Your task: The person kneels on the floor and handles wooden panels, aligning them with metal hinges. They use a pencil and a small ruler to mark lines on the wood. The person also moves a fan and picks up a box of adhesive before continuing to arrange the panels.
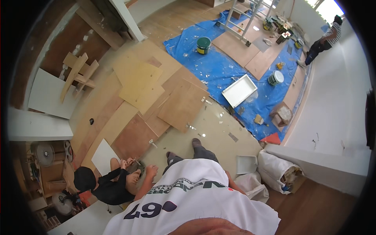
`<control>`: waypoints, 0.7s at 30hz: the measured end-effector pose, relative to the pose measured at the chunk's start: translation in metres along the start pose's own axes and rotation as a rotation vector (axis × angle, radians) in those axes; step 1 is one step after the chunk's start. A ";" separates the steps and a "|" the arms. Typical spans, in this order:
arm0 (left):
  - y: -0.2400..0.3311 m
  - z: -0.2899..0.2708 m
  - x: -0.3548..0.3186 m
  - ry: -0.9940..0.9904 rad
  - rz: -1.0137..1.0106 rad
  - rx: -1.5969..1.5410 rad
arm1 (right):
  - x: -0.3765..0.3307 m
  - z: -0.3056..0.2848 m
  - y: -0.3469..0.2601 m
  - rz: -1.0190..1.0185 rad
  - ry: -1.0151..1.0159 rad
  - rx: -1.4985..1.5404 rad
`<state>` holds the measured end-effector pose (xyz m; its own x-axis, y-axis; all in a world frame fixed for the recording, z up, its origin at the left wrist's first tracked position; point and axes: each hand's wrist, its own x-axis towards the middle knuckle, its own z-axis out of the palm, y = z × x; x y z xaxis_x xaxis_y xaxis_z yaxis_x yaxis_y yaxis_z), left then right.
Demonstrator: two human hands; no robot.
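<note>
Reddish-brown panel (132, 135): lying flat on the floor (219, 143), ahead and left of the wearer, a metal hinge (153, 143) sitting at its right-hand edge. I am reading this from afar, through the head view. The left hand (151, 171) is hovering short of that hinge, apart from it; its fingers are looking loosely curled, and I cannot tell whether they are holding anything. The right hand is hiding beyond the shirt (196, 172), so I cannot tell about those fingers.

Step, as I am judging it: a pause amid panel-and-hinge work, the wearer standing, a low-seated co-worker (115, 190) working close on the left. Taking hold of the panel would be calling for a bend and a low reach, clear of the co-worker's hands (124, 162).

Edges and room: a lighter panel (182, 105) is lying to the right, two hinges (191, 127) lining its near edge. A white panel (104, 156) is crowding the left. Pale floor is opening rightward, a blue sheet (188, 55) bounding it ahead and a stuffed sack (276, 166) on the right.
</note>
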<state>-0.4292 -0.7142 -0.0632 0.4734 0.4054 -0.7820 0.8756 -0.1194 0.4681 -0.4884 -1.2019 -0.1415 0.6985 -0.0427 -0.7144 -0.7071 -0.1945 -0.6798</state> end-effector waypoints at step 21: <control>-0.019 0.007 -0.011 0.103 0.234 0.217 | 0.016 -0.028 -0.043 0.077 -0.114 -0.279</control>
<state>-0.4502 -0.7227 -0.0665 0.6612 0.4324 -0.6131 0.7499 -0.4054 0.5228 -0.4440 -1.2214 -0.1191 0.6157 0.0395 -0.7870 -0.6892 -0.4572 -0.5622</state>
